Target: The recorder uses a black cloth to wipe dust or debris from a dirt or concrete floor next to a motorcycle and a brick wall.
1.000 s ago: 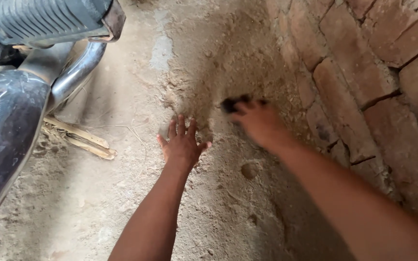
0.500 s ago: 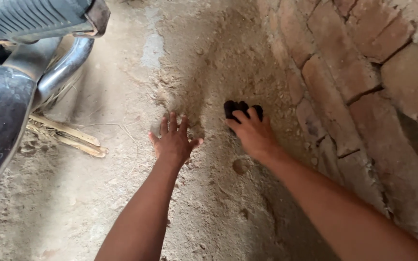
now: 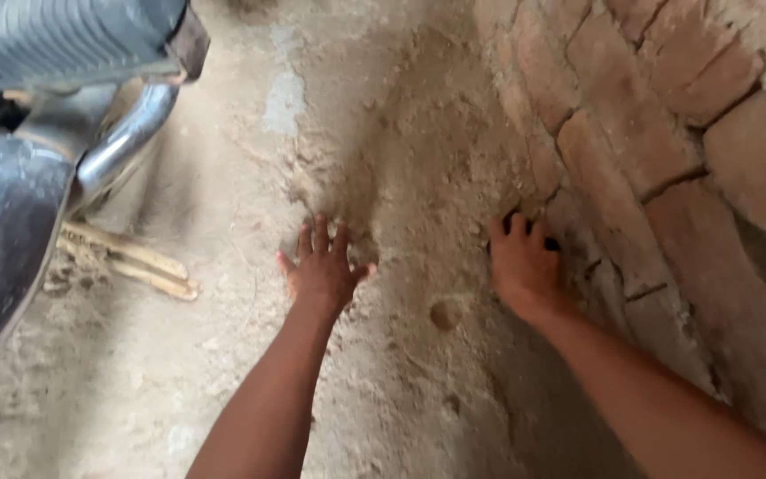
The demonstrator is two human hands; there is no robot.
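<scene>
Sand (image 3: 418,177) lay heaped on the dirt floor (image 3: 179,355) against the foot of the brick wall (image 3: 667,133). I had my left hand (image 3: 323,270) flat and open on it, fingers spread. My right hand (image 3: 525,266) pressed at the base of the bricks, fingers curled over a small dark object (image 3: 550,243) I could barely make out. Off to the left stood a motorcycle's chrome exhaust pipe (image 3: 126,142) above some dry stalks (image 3: 135,266).

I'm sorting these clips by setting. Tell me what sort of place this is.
Probably a rough yard or shed beside a house. The ground is bare packed dirt, an unplastered brick wall stands at the right, and a parked motorcycle's footrest and chrome exhaust pipe show at the left.
</scene>
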